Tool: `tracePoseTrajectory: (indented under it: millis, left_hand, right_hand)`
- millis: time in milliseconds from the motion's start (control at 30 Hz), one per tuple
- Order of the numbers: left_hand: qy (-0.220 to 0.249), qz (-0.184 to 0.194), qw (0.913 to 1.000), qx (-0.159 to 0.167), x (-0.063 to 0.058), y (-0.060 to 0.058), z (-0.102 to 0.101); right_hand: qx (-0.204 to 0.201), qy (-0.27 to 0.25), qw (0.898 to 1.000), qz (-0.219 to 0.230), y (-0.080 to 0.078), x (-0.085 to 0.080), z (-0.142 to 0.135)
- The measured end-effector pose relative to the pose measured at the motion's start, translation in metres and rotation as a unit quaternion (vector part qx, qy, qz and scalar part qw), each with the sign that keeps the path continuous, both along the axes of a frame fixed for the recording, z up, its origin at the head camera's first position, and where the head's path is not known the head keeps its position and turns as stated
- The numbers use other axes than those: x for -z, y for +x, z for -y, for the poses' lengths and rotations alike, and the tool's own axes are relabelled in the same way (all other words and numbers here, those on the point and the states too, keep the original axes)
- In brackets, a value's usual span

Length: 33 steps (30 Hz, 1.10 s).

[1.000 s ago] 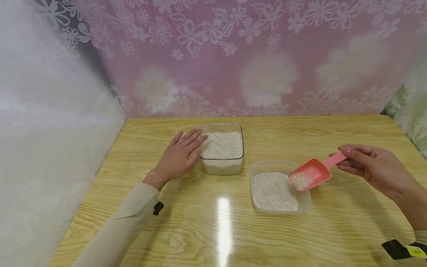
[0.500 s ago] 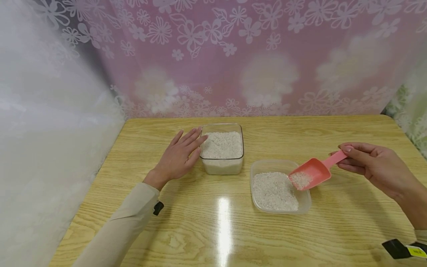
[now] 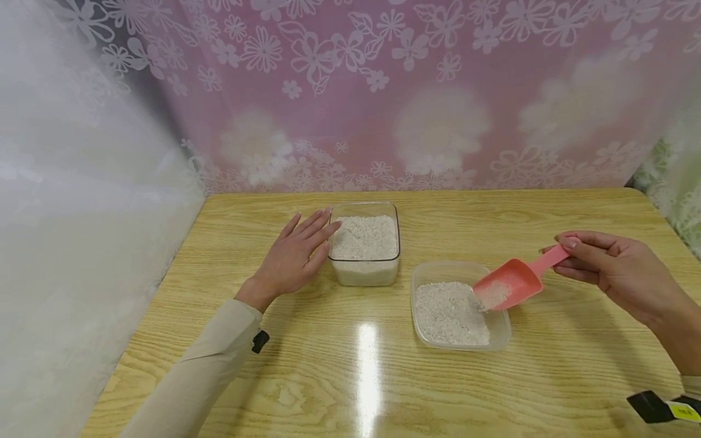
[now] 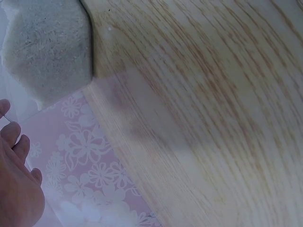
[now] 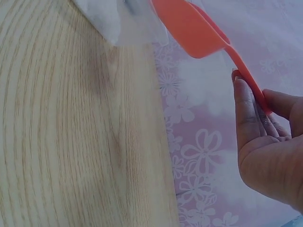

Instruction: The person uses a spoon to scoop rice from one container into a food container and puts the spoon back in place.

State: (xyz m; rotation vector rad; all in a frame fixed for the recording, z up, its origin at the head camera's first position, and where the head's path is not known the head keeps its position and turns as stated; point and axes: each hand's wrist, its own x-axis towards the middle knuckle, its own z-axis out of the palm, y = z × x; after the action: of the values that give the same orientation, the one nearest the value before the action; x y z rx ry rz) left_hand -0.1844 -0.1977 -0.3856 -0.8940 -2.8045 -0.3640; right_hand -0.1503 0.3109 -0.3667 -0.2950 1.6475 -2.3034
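In the head view my right hand point(image 3: 630, 274) pinches the handle of a pink scoop point(image 3: 522, 281) between thumb and fingers. The scoop tilts down to the left over the right side of a low translucent plastic container point(image 3: 498, 331), and some pale grains that look like rice lie at its lip. More rice point(image 3: 451, 313) fills much of that container. My left hand point(image 3: 292, 258) has its fingers stretched out, touching the left rim of a deeper clear square container point(image 3: 366, 274), also holding rice point(image 3: 367, 238). The right wrist view shows the scoop point(image 5: 194, 30) from the side.
Both containers stand on a wood-grain table point(image 3: 306, 371), the deeper one farther back and to the left. A pink floral curtain point(image 3: 350, 121) hangs behind the table's far edge. A whitish sheet point(image 3: 93, 243) is at the left.
My right hand has risen slightly, tipping the scoop more steeply, and rice is sliding off its lip into the low container. The left hand stays where it was.
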Motion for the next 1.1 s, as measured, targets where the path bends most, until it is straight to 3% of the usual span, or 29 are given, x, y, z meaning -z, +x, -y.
tracePoseTrajectory:
  millis: [367,1100]
  left_hand:
    - [-0.002,-0.004,1.0000,0.003,0.001,0.000,0.000]
    - [-0.001,-0.006,1.0000,0.003,0.002,-0.001,0.000]
  right_hand:
    - [0.042,0.061,0.996,-0.039,-0.001,-0.002,0.003]
    - [0.077,0.102,0.989,-0.077,-0.003,-0.014,0.025]
